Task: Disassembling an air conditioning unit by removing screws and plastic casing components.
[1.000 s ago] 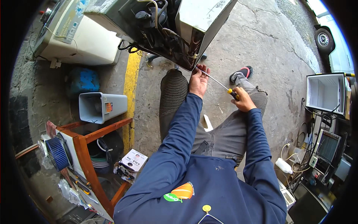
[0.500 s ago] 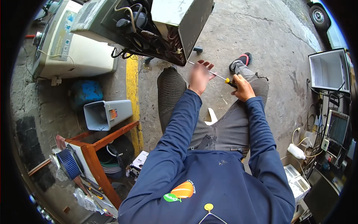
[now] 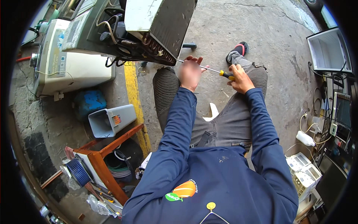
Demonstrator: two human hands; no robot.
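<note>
My right hand [image 3: 241, 80] is closed around the yellow and black handle of a long screwdriver [image 3: 212, 70]. The thin metal shaft runs left to the lower corner of an air conditioner unit [image 3: 160, 30] with its casing off; its tip is hidden there. My left hand [image 3: 188, 75] is beside that corner, palm up and partly blurred, its fingers spread near the shaft. Whether they touch the shaft, I cannot tell. Copper tube bends, black hoses and a white wire show inside the unit, above my left knee.
Left, a cream appliance casing [image 3: 80, 71], a blue tank [image 3: 90, 104], a grey bin [image 3: 102, 127] and a wooden frame [image 3: 100, 166] holding a blue fan wheel [image 3: 78, 172]. Right, an open white box [image 3: 330, 52], cables and a white bottle [image 3: 305, 138]. A yellow line [image 3: 131, 86] crosses the concrete floor.
The view has shifted, and the unit and both hands appear farther left. The screwdriver lies at a flatter angle, with its handle still in my right hand.
</note>
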